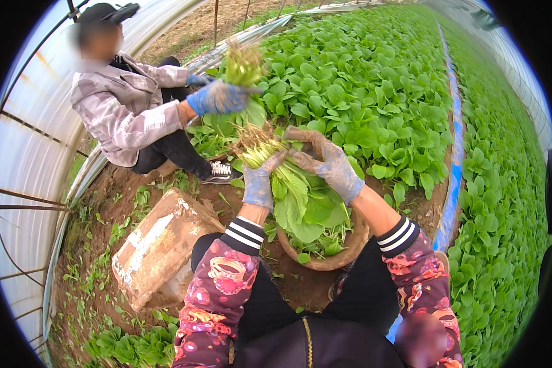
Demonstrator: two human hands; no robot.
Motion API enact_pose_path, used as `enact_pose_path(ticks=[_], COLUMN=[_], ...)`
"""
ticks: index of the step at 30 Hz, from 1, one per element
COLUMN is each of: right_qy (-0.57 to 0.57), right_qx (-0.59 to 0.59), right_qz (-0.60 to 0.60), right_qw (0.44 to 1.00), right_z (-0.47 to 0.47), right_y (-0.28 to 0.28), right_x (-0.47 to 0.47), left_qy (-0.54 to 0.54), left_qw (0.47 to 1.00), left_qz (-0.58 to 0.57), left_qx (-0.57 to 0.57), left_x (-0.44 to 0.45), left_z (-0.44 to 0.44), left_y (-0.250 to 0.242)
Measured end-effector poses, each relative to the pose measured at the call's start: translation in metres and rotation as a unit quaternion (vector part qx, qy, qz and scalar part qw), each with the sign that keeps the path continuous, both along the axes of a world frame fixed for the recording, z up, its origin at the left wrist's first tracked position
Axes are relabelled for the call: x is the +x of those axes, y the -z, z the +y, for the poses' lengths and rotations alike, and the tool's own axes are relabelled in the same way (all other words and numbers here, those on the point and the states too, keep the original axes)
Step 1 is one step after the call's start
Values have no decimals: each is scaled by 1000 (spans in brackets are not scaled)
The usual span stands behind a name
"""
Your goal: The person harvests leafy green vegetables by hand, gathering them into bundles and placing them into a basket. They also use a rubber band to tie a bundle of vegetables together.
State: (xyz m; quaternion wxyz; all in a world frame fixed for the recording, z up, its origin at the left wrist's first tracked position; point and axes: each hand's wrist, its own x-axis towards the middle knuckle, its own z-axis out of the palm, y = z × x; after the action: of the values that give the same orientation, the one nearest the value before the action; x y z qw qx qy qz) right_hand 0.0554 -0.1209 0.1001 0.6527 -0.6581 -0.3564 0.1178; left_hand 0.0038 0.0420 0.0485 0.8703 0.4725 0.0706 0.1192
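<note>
My left hand [259, 181], in a dirty blue-grey glove, grips a bunch of leafy greens [299, 193] by the stems. Its pale stems and soil-brown roots [256, 140] point up and away from me, and the broad leaves hang toward my lap. My right hand [329, 163], gloved and muddy, is at the bunch's right side. Its thumb lies against the stems and its fingers curve above; whether it grips any plants is unclear. Below the bunch, between my legs, a round brown basin [324, 264] holds loose leaves.
On the left, a person [124, 106] in blue gloves holds another rooted bunch [244, 66]. A worn, soil-stained block [165, 244] sits left of my knee. Dense green plants [363, 87] grow ahead, a blue strip [456, 170] runs along the right, and plastic greenhouse sheeting [32, 152] curves left.
</note>
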Motion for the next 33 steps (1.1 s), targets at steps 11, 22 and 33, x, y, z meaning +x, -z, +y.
enact_pose_path(ticks=[11, 22, 33], right_qy=[3, -36, -66], right_qx=[-341, -153, -285], right_qz=[-205, -235, -228], right_qw=[917, 959, 929], right_z=[18, 30, 50], right_y=[9, 52, -7], right_x=[-21, -29, -71], left_qy=[-94, 306, 83], left_qw=[993, 941, 992], left_qz=[-29, 16, -51], left_qx=[59, 146, 82], left_x=[-6, -38, -93], left_z=[-4, 48, 37], left_y=[-7, -21, -46])
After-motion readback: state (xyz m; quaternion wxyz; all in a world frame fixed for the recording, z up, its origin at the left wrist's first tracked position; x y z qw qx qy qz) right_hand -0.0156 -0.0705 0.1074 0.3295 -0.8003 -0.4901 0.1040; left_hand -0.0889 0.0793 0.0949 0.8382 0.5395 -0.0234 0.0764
